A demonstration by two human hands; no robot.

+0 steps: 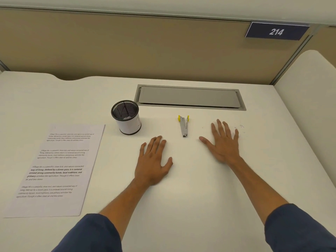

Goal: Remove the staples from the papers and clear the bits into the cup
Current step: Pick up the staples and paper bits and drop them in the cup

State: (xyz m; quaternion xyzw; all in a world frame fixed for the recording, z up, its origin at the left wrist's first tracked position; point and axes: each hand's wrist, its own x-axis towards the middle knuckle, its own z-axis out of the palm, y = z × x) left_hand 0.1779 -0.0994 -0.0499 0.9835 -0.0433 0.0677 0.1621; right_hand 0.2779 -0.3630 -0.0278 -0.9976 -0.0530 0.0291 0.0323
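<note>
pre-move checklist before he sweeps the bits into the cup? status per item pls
1. Both hands free: left hand and right hand lie flat on the desk, holding nothing. Ok.
2. Cup upright, mouth open: ok.
3. Bits located: small scraps just right of the right hand. Ok.
4. Bits already in the cup: not ok, some are on the desk.
5. Staple remover set down between the hands: ok.
6. Papers free of staples: cannot tell, too small to see.

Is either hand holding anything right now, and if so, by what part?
Nothing is held. The left hand and right hand lie flat and open on the desk; the staple remover lies untouched between them.
</note>
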